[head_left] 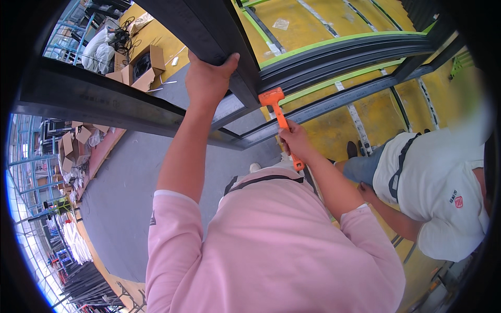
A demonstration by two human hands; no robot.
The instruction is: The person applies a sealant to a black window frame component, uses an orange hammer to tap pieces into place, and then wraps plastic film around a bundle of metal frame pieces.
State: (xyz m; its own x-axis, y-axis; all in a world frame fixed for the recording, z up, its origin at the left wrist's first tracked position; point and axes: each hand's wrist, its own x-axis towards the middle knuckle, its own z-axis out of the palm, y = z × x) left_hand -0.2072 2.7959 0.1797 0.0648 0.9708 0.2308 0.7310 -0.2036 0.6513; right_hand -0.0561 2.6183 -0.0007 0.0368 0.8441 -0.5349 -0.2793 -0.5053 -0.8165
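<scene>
My left hand (pixel 210 78) is wrapped round a dark grey metal frame bar (pixel 195 31) that runs up toward the top of the view, the thumb lying along its right edge. An orange mallet (pixel 280 116) is in my right hand (pixel 296 140), which grips it partway along the handle. The mallet's head rests close to the frame corner where the upright bar meets a long horizontal profile (pixel 344 60); whether it touches the bar, I cannot tell. Another dark bar (pixel 99 96) of the frame stretches off to the left.
To my right stands a co-worker in a white shirt (pixel 425 182). Yellow work tables (pixel 334 117) with green-edged rails lie beyond the frame. Cardboard boxes (pixel 143 68) and cables sit at the upper left. Stacked dark profiles (pixel 86 287) and blue racks (pixel 26 177) line the left side.
</scene>
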